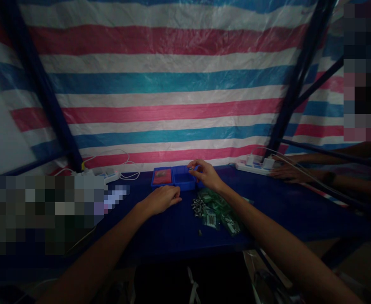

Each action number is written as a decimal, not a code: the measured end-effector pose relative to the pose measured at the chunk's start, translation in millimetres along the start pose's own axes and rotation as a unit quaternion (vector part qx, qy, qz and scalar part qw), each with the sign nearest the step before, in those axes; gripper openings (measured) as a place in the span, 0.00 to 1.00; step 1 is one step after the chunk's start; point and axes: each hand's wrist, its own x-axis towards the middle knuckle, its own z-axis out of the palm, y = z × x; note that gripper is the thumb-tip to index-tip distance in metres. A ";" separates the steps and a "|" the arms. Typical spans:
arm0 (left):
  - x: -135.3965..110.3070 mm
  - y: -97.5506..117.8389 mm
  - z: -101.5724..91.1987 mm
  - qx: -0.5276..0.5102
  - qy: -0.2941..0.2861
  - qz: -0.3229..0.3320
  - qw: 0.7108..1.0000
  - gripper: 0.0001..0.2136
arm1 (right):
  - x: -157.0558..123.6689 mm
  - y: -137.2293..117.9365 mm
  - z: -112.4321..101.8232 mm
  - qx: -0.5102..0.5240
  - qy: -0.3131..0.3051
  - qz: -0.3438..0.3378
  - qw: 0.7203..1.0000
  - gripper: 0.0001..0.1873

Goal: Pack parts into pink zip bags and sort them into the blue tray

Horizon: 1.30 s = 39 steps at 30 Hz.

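Observation:
My right hand [206, 174] is raised over the blue bins, thumb and forefinger pinched on a small shiny piece [191, 168] too small to identify. Under it is an open blue bin [184, 185]; another blue bin edge shows partly behind the hand. The left bin holds something red [163, 177]. My left hand [163, 198] rests on the table just in front of the bins, fingers curled together; whether it holds anything is hidden. Near my right forearm lie a heap of small metal parts [198, 207] and several greenish clear plastic bags [217, 204], some with metal parts inside.
The blue table [166, 236] has power strips at the back left [111, 176] and back right [255, 169], with white cables. One loose small part [199, 232] lies near the front edge. Another person's hands [286, 169] are at the right. A striped sheet [172, 101] hangs behind.

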 end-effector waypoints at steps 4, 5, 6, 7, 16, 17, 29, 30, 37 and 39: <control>-0.2 -1.9 0.9 -0.003 0.001 0.002 1.000 0.07 | 0.3 0.6 -0.1 -0.010 0.008 -0.010 1.000 0.12; -0.4 -2.0 0.9 -0.004 0.002 0.002 1.000 0.07 | 0.2 0.8 0.0 -0.009 0.008 -0.008 1.000 0.12; -0.6 -1.8 0.7 -0.004 0.004 0.002 1.000 0.07 | 0.1 1.0 0.0 -0.007 0.008 -0.006 1.000 0.13; -0.7 -1.5 0.5 -0.004 0.005 0.002 1.000 0.07 | 0.1 1.5 0.1 -0.004 0.008 -0.006 1.000 0.13; 0.5 -1.5 1.1 -0.007 0.004 -0.005 1.000 0.07 | 2.0 4.4 0.4 0.032 0.002 -0.014 0.999 0.14; 0.5 -2.1 1.6 -0.007 0.006 -0.004 1.000 0.07 | 2.0 4.0 0.3 0.036 0.001 -0.014 0.999 0.14; -0.2 -2.9 1.0 0.005 0.002 -0.004 1.000 0.07 | 2.0 2.6 -1.1 0.103 -0.007 0.021 0.994 0.15; -0.4 -2.9 0.8 0.004 0.003 -0.002 1.000 0.07 | 1.5 1.8 -1.2 0.112 -0.011 0.030 0.993 0.14; -0.3 -1.2 -0.9 0.000 0.003 -0.005 1.000 0.07 | -0.8 -4.0 -0.9 0.167 -0.021 0.073 0.983 0.14; -0.4 -0.5 -1.0 0.001 0.004 -0.006 1.000 0.07 | -0.7 -4.7 -0.9 0.167 -0.015 0.076 0.983 0.14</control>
